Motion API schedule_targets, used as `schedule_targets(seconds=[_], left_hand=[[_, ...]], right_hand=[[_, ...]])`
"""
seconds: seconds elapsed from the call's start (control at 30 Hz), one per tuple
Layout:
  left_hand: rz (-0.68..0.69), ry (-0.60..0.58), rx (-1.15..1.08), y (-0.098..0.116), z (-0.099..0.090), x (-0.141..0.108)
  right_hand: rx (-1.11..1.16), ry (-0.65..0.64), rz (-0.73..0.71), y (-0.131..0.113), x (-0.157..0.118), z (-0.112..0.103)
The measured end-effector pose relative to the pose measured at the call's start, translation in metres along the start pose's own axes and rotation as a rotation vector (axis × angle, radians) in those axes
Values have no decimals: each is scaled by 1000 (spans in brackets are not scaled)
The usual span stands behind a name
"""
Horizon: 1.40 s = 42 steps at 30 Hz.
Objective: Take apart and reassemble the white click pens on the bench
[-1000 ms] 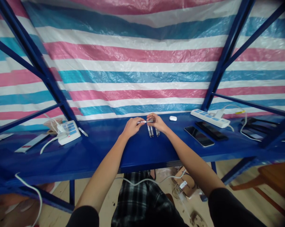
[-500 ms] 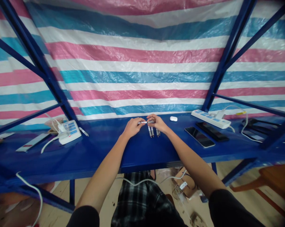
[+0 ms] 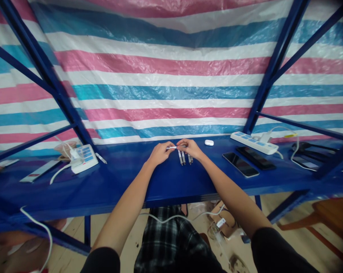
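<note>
Across the upper frame, a striped sheet (image 3: 165, 91) is hanging behind the blue table (image 3: 126, 170), which is spanning the frame's middle. A white power strip (image 3: 253, 143) is lying on it at right. At the centre, your left hand (image 3: 160, 152) and right hand (image 3: 190, 148) are curling inward, fingertips pinching opposite ends of one slim pen (image 3: 173, 147), its white middle showing between them. Two phones (image 3: 240, 164) are resting below the strip. Several loose pens (image 3: 180, 157) are lying beside your right hand, and a small white case (image 3: 209, 142) is sitting farther right.
</note>
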<state>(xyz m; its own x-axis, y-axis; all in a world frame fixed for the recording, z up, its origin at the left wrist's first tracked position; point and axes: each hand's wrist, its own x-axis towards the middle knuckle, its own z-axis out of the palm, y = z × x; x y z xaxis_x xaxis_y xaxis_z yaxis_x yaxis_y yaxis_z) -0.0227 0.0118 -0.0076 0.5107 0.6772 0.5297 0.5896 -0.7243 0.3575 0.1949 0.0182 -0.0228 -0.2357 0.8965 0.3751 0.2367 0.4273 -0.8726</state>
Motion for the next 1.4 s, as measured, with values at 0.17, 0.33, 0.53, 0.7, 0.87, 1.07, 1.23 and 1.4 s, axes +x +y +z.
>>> schedule_targets(seconds=[0.17, 0.33, 0.53, 0.7, 0.87, 1.07, 1.23, 1.4], left_hand=[[2, -15, 8, 0, 0, 0], [-36, -4, -3, 0, -1, -1], [9, 9, -1, 5, -1, 0], [-103, -8, 86, 9, -4, -1], [-140, 3, 121, 9, -10, -3], [-178, 10, 100, 6, -13, -4], [-194, 7, 104, 6, -14, -4], [-195, 10, 120, 1, -13, -4]], right_hand=[[-47, -88, 99, 1, -1, -2], [-74, 8, -55, 2, 2, -3], [-102, 58, -117, 3, 3, -4], [-133, 59, -131, -2, 0, -4], [-165, 48, -105, -3, 0, -7], [-195, 68, -113, 4, 3, -14], [-261, 90, -119, 5, 3, -17], [-260, 122, -110, 5, 2, -20]])
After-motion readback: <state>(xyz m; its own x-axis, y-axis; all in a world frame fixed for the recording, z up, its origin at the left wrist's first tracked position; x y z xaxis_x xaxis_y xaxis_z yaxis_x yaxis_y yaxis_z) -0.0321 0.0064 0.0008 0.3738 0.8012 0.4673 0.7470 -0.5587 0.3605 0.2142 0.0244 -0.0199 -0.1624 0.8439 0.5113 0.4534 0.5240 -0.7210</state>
